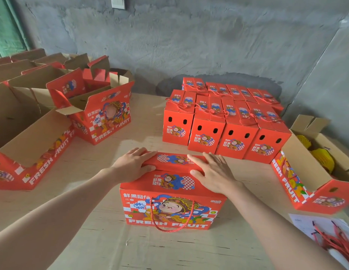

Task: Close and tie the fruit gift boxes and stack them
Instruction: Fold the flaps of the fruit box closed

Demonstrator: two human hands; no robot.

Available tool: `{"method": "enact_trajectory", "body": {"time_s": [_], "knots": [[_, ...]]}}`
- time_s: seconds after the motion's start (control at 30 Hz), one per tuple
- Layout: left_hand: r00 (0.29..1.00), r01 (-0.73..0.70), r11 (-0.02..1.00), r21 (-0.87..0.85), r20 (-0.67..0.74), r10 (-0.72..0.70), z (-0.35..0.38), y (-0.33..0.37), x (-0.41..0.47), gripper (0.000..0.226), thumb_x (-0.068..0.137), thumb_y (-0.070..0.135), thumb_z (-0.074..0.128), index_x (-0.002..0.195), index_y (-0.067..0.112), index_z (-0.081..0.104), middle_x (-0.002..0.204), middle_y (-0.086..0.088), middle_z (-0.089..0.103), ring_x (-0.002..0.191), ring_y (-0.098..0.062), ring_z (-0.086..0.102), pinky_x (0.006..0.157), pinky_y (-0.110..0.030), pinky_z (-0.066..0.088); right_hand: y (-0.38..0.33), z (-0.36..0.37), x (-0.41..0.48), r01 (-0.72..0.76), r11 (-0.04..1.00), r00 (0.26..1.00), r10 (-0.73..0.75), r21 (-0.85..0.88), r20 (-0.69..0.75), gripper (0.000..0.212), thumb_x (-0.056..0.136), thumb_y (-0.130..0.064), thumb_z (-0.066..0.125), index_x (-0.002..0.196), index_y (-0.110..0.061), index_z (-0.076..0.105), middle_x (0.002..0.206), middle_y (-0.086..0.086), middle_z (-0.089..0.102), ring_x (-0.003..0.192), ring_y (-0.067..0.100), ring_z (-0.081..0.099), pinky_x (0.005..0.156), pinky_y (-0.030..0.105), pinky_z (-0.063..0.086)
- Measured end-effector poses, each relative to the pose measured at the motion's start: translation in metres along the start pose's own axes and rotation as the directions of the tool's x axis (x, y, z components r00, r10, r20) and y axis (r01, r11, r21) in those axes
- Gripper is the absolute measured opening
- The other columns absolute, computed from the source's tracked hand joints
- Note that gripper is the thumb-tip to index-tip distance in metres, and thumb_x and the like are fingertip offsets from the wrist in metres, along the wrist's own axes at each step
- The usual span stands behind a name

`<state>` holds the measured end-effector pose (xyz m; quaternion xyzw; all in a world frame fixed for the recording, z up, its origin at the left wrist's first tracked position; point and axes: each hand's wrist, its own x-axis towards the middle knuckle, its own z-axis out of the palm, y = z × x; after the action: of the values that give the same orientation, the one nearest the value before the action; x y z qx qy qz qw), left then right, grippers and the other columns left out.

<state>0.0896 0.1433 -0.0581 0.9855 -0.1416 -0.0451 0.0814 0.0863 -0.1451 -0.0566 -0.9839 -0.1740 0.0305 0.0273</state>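
fruit gift box (169,203), red with a cartoon figure and "fresh fruit" lettering, stands near the front of a cardboard-covered table (103,248), a red rope handle (170,227) hanging down its front. left hand (133,165) and right hand (212,172) lie flat, fingers spread, pressing down the far top flap, gripping nothing. just behind, closed and tied boxes (224,125) stand in rows. open boxes (95,114) wait at left; loose red ropes (327,238) lie at right.
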Motion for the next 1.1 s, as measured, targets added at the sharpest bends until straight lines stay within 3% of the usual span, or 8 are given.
{"method": "enact_trajectory", "body": {"time_s": [0.17, 0.23, 0.33, 0.5, 0.73, 0.9, 1.1], "knots": [[0.998, -0.007, 1.0, 0.023, 0.058, 0.006, -0.007, 0.002, 0.001, 0.06, 0.094, 0.059, 0.034, 0.149, 0.041, 0.015, 0.145, 0.002, 0.033, 0.133, -0.02, 0.032, 0.107, -0.038, 0.035, -0.003, 0.002, -0.002, 0.012, 0.999, 0.999, -0.01, 0.042, -0.036, 0.049, 0.1, -0.053, 0.026, 0.147, -0.051, 0.01, 0.16, 0.008, 0.013, 0.147, 0.023, 0.009, 0.116, 0.042, 0.01], [0.993, -0.017, 0.99, 0.143, 0.119, -0.001, -0.013, 0.007, 0.008, 0.064, 0.092, 0.064, 0.029, 0.149, 0.042, 0.007, 0.142, -0.003, 0.036, 0.129, -0.023, 0.037, 0.105, -0.042, 0.036, -0.003, 0.002, -0.001, 0.018, 1.0, 0.998, -0.017, 0.021, -0.053, 0.049, 0.1, -0.052, 0.026, 0.147, -0.049, 0.012, 0.158, 0.008, 0.018, 0.146, 0.024, 0.013, 0.115, 0.041, 0.014], [0.986, -0.024, 0.956, 0.294, 0.167, -0.026, -0.019, 0.013, 0.017, 0.073, 0.085, 0.076, 0.024, 0.147, 0.046, 0.001, 0.136, -0.009, 0.038, 0.126, -0.028, 0.04, 0.106, -0.052, 0.024, -0.003, 0.002, -0.001, 0.023, 1.0, 0.998, -0.022, 0.015, -0.054, 0.049, 0.1, -0.052, 0.026, 0.147, -0.05, 0.013, 0.157, 0.007, 0.021, 0.145, 0.024, 0.016, 0.115, 0.04, 0.016], [0.993, 0.017, 0.995, 0.095, 0.118, -0.029, -0.012, 0.011, 0.013, 0.089, 0.065, 0.088, 0.013, 0.145, 0.05, 0.01, 0.129, -0.006, 0.036, 0.123, -0.028, 0.037, 0.104, -0.042, 0.028, 0.001, -0.003, 0.002, 0.05, 0.999, 0.998, -0.05, 0.015, -0.027, 0.048, 0.099, -0.053, 0.028, 0.146, -0.051, 0.015, 0.152, 0.004, 0.027, 0.141, 0.021, 0.021, 0.111, 0.04, 0.021], [0.999, -0.024, 0.987, 0.156, 0.031, 0.02, -0.001, 0.008, 0.012, 0.092, 0.064, 0.087, 0.003, 0.147, 0.047, 0.007, 0.132, -0.007, 0.037, 0.124, -0.027, 0.038, 0.105, -0.042, 0.029, 0.011, -0.003, 0.004, 0.136, 0.991, 0.988, -0.135, -0.012, 0.079, 0.048, 0.101, -0.049, 0.018, 0.146, -0.053, 0.001, 0.154, 0.002, 0.015, 0.14, 0.021, 0.011, 0.115, 0.044, 0.009], [0.996, -0.08, 0.986, 0.144, 0.036, 0.076, -0.003, 0.0, 0.014, 0.113, 0.048, 0.095, -0.017, 0.147, 0.046, 0.008, 0.13, -0.006, 0.037, 0.123, -0.025, 0.037, 0.105, -0.041, 0.03, 0.012, -0.002, 0.003, 0.132, 0.99, 0.987, -0.137, 0.053, 0.085, 0.047, 0.103, -0.045, 0.02, 0.145, -0.054, 0.001, 0.158, 0.003, 0.006, 0.144, 0.022, 0.002, 0.117, 0.043, 0.003], [0.998, -0.047, 0.992, 0.114, 0.057, 0.041, -0.001, 0.002, 0.014, 0.091, 0.064, 0.085, 0.005, 0.147, 0.048, 0.006, 0.133, -0.005, 0.033, 0.127, -0.026, 0.033, 0.105, -0.046, 0.031, 0.01, -0.001, -0.002, 0.156, 0.987, 0.987, -0.157, 0.032, 0.021, 0.047, 0.103, -0.042, 0.022, 0.145, -0.052, 0.003, 0.158, 0.003, 0.009, 0.143, 0.019, 0.006, 0.117, 0.04, 0.006]]}}
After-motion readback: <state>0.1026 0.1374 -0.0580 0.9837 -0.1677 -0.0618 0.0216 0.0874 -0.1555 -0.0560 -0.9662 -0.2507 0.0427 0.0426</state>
